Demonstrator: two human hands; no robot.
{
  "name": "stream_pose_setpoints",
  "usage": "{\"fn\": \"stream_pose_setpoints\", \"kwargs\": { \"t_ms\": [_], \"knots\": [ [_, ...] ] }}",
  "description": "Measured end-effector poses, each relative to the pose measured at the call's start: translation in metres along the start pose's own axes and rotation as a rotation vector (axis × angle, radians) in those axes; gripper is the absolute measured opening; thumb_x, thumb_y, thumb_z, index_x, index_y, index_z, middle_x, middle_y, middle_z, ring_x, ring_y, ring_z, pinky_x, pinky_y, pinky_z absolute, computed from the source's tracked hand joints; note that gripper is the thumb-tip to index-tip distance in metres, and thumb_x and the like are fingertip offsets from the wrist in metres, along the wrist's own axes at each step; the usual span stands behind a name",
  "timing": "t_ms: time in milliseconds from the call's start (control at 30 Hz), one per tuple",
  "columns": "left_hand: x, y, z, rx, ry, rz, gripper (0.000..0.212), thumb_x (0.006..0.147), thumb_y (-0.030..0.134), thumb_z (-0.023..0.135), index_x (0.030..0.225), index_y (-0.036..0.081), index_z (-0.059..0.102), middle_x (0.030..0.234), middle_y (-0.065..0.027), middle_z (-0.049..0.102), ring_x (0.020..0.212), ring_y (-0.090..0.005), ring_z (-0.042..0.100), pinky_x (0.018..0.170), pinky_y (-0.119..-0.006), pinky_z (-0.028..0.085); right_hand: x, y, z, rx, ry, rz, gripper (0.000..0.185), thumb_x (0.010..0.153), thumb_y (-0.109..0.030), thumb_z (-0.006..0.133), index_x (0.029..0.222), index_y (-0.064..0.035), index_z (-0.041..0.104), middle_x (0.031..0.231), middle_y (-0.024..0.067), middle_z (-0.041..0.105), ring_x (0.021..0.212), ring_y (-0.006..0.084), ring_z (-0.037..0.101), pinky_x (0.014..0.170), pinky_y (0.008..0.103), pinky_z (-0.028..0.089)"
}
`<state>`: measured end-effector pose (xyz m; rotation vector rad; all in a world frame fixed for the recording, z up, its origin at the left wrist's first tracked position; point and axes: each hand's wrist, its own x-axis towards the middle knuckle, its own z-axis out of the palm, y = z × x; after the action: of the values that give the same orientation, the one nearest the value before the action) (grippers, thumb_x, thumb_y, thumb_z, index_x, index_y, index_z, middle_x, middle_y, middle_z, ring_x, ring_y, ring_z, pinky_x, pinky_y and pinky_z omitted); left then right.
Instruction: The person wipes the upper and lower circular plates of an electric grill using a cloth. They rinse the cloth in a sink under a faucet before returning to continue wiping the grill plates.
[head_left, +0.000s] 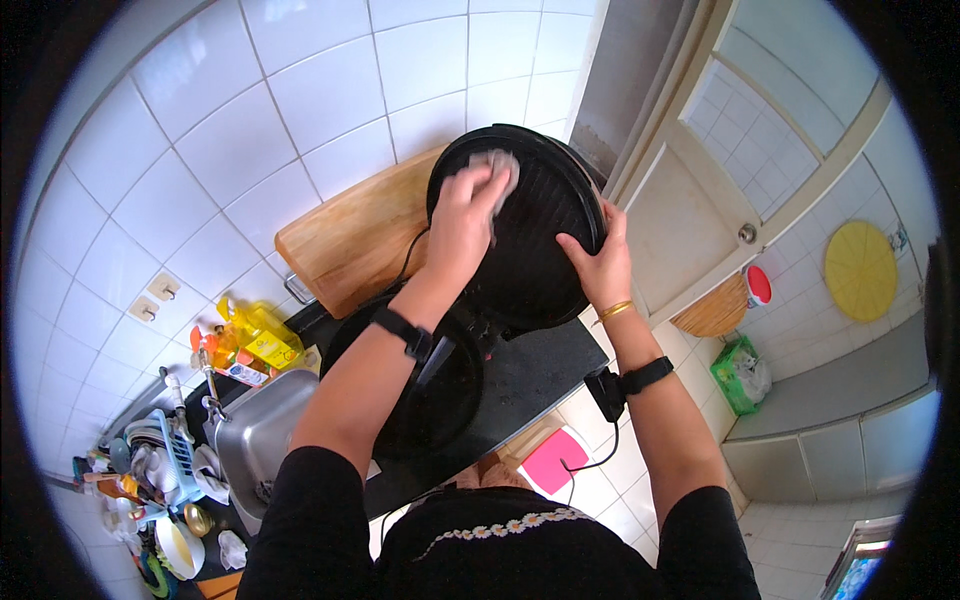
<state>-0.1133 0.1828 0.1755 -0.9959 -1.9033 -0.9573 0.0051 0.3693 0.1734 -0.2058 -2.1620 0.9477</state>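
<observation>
A round black electric griddle stands on the dark countertop, its ridged upper plate raised and its lower plate lying flat beneath my left forearm. My left hand holds a crumpled light cloth against the inside of the upper plate; hand and cloth are slightly blurred. On the right, my right hand grips the rim of that plate, thumb on the inner face and fingers behind the edge. A thick wooden cutting board leans on the tiled wall behind the griddle.
Left of the griddle is a steel sink with a tap, beside yellow and orange bottles. Farther left stands a blue dish rack with dishes. A panelled door is at the right. Below the counter edge sits a pink-topped stool.
</observation>
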Motion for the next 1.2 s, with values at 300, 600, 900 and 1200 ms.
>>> {"fn": "stream_pose_setpoints", "kwargs": {
  "t_ms": [300,600,900,1200],
  "knots": [
    [0.024,0.037,0.022,0.002,0.005,0.087,0.062,0.078,-0.014,0.060,0.133,0.015,0.063,0.127,-0.0112,0.058,0.101,-0.0348,0.058,0.090,-0.041,0.052,-0.001,-0.002,0.000,-0.013,0.001,-0.027,0.072,0.077,-0.019,0.085,0.134,-0.0036,0.043,0.121,0.0245,0.064,0.109,0.0406,0.065,0.091,0.0435,0.053],
    [0.000,0.009,0.012,-0.073,-0.029,0.035,0.049,0.081,-0.011,0.062,0.125,0.013,0.068,0.116,-0.0127,0.061,0.103,-0.0317,0.061,0.089,-0.040,0.052,-0.002,-0.006,0.000,-0.015,0.005,-0.012,0.071,0.079,-0.023,0.084,0.134,-0.0055,0.043,0.122,0.0250,0.064,0.111,0.0414,0.064,0.091,0.0439,0.052],
    [-0.002,0.049,0.026,-0.188,-0.095,0.183,0.047,0.080,-0.009,0.062,0.120,0.015,0.071,0.117,-0.0107,0.063,0.098,-0.0319,0.060,0.088,-0.040,0.052,-0.001,0.004,0.000,0.045,-0.001,-0.068,0.070,0.080,-0.020,0.083,0.134,-0.0039,0.043,0.123,0.0250,0.063,0.111,0.0417,0.064,0.090,0.0439,0.052],
    [0.018,0.039,0.021,-0.197,-0.038,-0.027,0.047,0.082,-0.011,0.062,0.124,0.009,0.069,0.122,-0.0150,0.060,0.110,-0.0333,0.061,0.094,-0.040,0.052,-0.003,0.002,-0.006,0.068,-0.079,-0.109,0.084,0.079,-0.028,0.084,0.142,0.0012,0.035,0.130,0.0272,0.059,0.122,0.0381,0.060,0.102,0.0416,0.048]
  ]
}}
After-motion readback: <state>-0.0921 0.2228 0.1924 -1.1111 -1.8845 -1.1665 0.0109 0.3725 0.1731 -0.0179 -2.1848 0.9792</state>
